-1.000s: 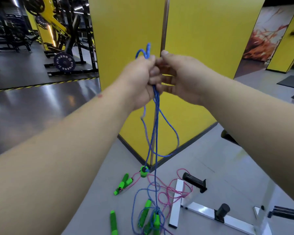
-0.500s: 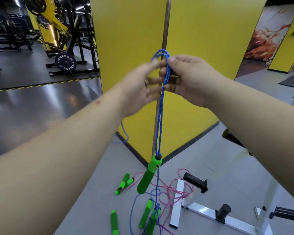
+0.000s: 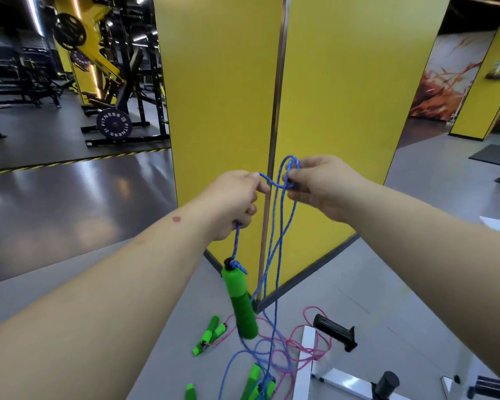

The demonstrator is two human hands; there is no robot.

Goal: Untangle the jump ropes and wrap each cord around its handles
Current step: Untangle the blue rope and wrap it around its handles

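My left hand [image 3: 236, 202] grips the blue cord [image 3: 274, 241], and a green foam handle [image 3: 239, 303] dangles on a short length below it. A span of cord runs across to my right hand [image 3: 319, 187], which pinches a loop of the same blue cord at chest height. Two blue strands hang from that loop down to the floor. There they meet a tangle of blue and pink cord [image 3: 298, 346] with more green handles [image 3: 256, 382]. One pair of green handles [image 3: 210, 334] on the pink rope lies apart to the left.
A yellow pillar corner with a metal edge strip [image 3: 276, 119] stands right behind the hands. A white bench frame [image 3: 305, 362] with black grips [image 3: 334, 330] lies on the grey floor at lower right. Weight racks and a plate [image 3: 113, 124] stand far left.
Both hands have dropped lower and drawn apart, stretching a span of blue cord between them. The green handle now hangs from my left hand, closer to the camera.
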